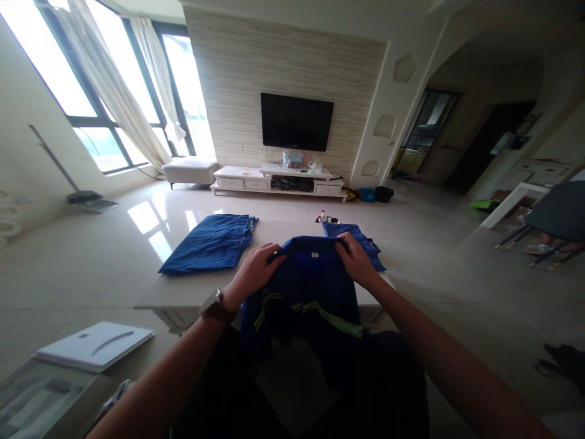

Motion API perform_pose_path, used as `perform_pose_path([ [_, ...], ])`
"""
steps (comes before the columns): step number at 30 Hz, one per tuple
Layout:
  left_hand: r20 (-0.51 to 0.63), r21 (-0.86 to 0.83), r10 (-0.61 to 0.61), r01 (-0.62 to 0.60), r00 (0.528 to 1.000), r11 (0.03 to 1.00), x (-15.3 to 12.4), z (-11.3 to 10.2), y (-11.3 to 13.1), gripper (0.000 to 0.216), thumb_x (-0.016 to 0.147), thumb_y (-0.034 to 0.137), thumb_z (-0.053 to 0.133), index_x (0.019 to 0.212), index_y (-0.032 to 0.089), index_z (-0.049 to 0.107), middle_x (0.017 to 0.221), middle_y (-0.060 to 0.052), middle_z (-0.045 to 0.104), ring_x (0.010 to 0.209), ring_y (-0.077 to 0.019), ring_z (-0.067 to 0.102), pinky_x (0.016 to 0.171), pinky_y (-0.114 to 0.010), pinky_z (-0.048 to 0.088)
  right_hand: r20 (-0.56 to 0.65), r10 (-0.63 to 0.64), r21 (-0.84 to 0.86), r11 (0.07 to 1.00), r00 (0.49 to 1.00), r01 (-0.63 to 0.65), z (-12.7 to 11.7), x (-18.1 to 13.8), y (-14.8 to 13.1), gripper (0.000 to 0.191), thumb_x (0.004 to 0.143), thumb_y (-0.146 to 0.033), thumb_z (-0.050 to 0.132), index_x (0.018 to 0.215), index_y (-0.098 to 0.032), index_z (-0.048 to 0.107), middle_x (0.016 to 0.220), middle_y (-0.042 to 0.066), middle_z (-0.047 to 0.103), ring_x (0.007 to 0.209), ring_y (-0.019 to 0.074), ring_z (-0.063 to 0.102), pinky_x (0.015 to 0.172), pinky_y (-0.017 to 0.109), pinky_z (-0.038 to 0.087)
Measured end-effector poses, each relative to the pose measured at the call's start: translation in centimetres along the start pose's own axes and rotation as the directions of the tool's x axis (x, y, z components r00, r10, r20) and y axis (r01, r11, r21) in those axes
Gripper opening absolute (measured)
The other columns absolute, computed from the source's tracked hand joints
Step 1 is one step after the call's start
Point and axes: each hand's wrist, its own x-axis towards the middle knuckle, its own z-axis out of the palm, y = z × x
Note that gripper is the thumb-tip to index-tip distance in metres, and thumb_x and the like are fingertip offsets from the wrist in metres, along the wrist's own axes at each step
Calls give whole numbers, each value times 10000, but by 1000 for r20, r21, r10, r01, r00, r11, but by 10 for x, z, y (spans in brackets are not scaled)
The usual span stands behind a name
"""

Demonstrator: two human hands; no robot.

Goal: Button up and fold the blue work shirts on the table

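Note:
A dark blue work jacket [311, 280] with yellow-green reflective stripes hangs between my hands, its collar and small white label towards the top. My left hand [258, 268], with a watch on the wrist, is closed on the left side of the collar. On the collar's right side, my right hand [355, 259] grips the cloth between thumb and fingers. Beyond my left hand, a folded blue garment [208, 244] lies flat on the white table [171, 297]. Another folded blue garment [365, 239] rests behind my right hand, partly hidden by it.
Small items with a red-capped bottle [323, 215] stand at the table's far edge. A white box [95, 346] sits at lower left. Farther off are a TV cabinet [244, 183], a bench [189, 171], a dustpan [91, 201] and, at right, a dark chair [560, 210].

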Motion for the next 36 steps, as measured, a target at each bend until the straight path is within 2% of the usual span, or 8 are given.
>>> perform_pose_path([
  [4, -117, -36, -3, -1, 993, 999, 3, 2, 4, 294, 975, 376, 554, 755, 182, 585, 752, 7, 557, 703, -128, 481, 683, -266, 359, 266, 97, 162, 976, 959, -144, 5, -12, 17, 539, 701, -511, 842, 1112, -216, 659, 1044, 47, 727, 955, 248, 653, 847, 375, 540],
  [8, -100, -13, 6, -8, 995, 1000, 2, -5, 12, 213, 977, 361, 559, 882, 203, 665, 839, -5, 603, 766, -142, 540, 721, -272, 380, 385, 276, 283, 873, 881, -398, 10, -21, 34, 502, 648, -558, 851, 932, -156, 753, 906, 61, 763, 837, 244, 682, 803, 403, 571],
  [18, -140, 143, 25, -5, 990, 990, 3, -26, 16, 190, 964, 354, 568, 950, 230, 712, 859, -14, 599, 774, -154, 553, 716, -275, 404, 523, 133, 187, 946, 842, -266, 18, -17, 34, 422, 825, -574, 694, 930, -169, 751, 897, 32, 748, 814, 198, 636, 759, 325, 519],
  [20, -182, 181, 37, -4, 983, 983, 1, -28, 15, 214, 972, 367, 562, 966, 231, 727, 865, -18, 596, 768, -151, 558, 701, -270, 406, 484, 140, 115, 969, 864, -221, 21, -17, 33, 429, 863, -586, 640, 893, -168, 734, 854, 35, 734, 778, 196, 617, 705, 309, 489],
  [22, -230, 242, 46, 11, 972, 970, -1, -30, 12, 243, 977, 396, 561, 978, 232, 740, 867, -23, 609, 755, -149, 564, 679, -268, 403, 314, 131, 27, 989, 940, -147, 20, -16, 28, 402, 899, -561, 582, 853, -179, 701, 793, 33, 706, 740, 195, 596, 674, 303, 447],
  [26, -306, 374, 48, 74, 951, 924, -16, -33, 8, 267, 974, 450, 578, 942, 251, 752, 837, -26, 693, 746, -164, 613, 658, -271, 419, 21, -62, -284, 957, 998, 65, 3, -22, 0, 281, 932, -425, 509, 794, -214, 632, 779, 49, 665, 731, 198, 588, 683, 308, 381],
  [30, -404, 420, 71, 116, 912, 900, -58, -39, 15, 205, 959, 419, 606, 966, 285, 761, 850, -15, 766, 755, -182, 691, 677, -273, 500, 20, -211, -543, 818, 977, 188, -20, -48, -31, 273, 905, -426, 555, 715, -240, 616, 712, 68, 643, 641, 186, 547, 607, 311, 302],
  [36, -360, 425, 184, -15, 914, 905, -108, -46, 26, 157, 945, 305, 618, 1019, 336, 753, 808, 12, 762, 682, -157, 704, 670, -265, 554, 103, -393, -660, 661, 914, 358, -37, -77, -46, 337, 878, -424, 568, 586, -263, 516, 490, 34, 534, 480, 167, 432, 539, 335, 257],
])
